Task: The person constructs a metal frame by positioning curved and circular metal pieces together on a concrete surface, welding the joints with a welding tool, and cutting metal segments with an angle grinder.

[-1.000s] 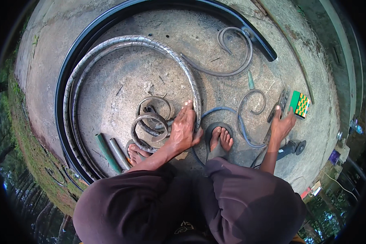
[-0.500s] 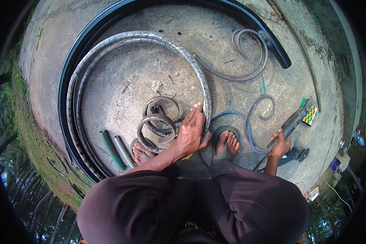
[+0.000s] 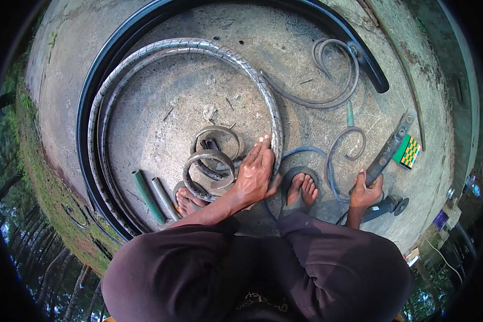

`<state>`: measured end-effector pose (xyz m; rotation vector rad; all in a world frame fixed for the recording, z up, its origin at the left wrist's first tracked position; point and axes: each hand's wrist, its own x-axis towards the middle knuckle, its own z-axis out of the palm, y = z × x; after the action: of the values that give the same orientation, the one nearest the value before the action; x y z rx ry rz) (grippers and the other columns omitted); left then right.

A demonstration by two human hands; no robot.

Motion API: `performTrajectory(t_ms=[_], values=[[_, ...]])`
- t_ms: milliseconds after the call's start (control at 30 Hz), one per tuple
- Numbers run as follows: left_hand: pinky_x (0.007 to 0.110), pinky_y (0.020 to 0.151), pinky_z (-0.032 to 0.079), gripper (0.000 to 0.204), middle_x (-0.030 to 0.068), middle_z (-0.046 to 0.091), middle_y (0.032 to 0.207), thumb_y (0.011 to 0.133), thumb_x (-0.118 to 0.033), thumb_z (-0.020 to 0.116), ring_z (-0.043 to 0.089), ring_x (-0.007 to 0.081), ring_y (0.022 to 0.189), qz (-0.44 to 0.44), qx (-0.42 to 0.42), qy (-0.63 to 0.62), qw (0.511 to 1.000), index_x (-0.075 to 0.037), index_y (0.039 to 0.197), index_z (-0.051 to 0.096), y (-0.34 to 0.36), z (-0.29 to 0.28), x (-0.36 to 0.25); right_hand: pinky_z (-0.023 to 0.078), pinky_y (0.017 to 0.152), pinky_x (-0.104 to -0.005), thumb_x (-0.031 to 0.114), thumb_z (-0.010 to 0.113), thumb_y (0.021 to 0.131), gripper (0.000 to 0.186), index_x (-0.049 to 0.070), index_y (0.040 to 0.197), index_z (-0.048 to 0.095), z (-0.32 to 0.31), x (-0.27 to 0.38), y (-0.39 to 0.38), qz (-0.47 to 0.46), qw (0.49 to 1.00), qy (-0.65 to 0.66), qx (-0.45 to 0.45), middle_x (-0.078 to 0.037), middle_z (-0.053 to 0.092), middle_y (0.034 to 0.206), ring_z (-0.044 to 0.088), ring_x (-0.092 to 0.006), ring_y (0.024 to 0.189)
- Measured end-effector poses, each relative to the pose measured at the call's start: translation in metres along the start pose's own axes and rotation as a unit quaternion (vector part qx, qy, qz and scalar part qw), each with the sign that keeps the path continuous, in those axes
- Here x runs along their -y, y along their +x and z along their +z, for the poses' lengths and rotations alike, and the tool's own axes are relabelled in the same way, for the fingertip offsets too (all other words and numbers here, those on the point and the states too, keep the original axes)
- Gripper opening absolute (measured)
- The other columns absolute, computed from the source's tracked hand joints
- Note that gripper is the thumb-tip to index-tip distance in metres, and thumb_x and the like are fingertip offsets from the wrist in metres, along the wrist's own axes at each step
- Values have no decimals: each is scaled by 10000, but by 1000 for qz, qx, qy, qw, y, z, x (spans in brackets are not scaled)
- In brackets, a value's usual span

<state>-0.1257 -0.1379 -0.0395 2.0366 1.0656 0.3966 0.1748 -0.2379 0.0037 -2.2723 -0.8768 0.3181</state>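
A worn, thin tyre (image 3: 273, 102) lies in a big loop on the concrete. My left hand (image 3: 255, 172) is at its near right side, the fingers along the inner edge and the thumb on the outer side. Off to the right, my right hand (image 3: 366, 190) is closed round a long dark bar-shaped tool (image 3: 383, 158), which slants up and away to a pale grey end. Its exact kind is unclear. Curled rubber strips (image 3: 209, 155) lie inside the loop, beside my left hand. Near my right hand are a blue-grey tube strip (image 3: 330, 172) and a dark cylindrical power tool (image 3: 381, 206).
A wide black rim-like hoop (image 3: 112, 45) curves round the tyre. A green tube (image 3: 147, 196) and a grey tube (image 3: 165, 198) lie by my left foot. A green and yellow checkered box (image 3: 408, 152) and a coiled grey strip (image 3: 354, 75) are to the right.
The bar-shaped tool in my right hand has swung to a steeper slant, its far end higher in the picture. My left hand remains at the tyre.
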Motion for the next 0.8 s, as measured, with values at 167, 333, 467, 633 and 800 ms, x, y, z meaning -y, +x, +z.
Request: performTrajectory(t_ms=[167,333,467,633,800], values=[[473,1128,389,957,399,411,1422,727,-192,744,451,515,1325,-11,0,-5,1000,187,1445,237,-2,-3,1,466,636,-295,3,664,823,160,-1,930,544,9,83,-33,-93,993,14,71,-35,562,754,531,-122,662],[476,1122,396,966,408,407,1419,720,-189,747,457,512,1321,-14,3,-7,1000,188,1447,233,-2,-3,1,517,656,-444,71,751,761,396,12,1124,607,32,98,-47,-181,969,-22,167,-190,656,866,662,-416,738],[474,1120,398,963,406,402,1425,724,-193,746,463,516,1315,-16,6,-12,1000,192,1444,235,0,-2,-2,538,684,-465,74,746,788,450,-14,1192,567,44,97,-48,-212,959,-56,179,-216,651,971,674,-425,842],[507,1137,367,762,427,353,1451,772,-247,746,435,544,1326,-45,28,-37,998,182,1297,398,-5,-11,-1,529,713,-474,45,766,732,531,-29,1212,550,52,103,-45,-233,951,-46,197,-226,637,982,658,-435,865],[491,1157,341,825,426,346,1458,781,-263,736,409,533,1356,-50,46,-47,997,195,1351,354,-5,-2,-1,526,722,-482,52,712,799,419,-30,1184,568,51,101,-46,-190,957,-82,203,-235,648,976,655,-453,858]])
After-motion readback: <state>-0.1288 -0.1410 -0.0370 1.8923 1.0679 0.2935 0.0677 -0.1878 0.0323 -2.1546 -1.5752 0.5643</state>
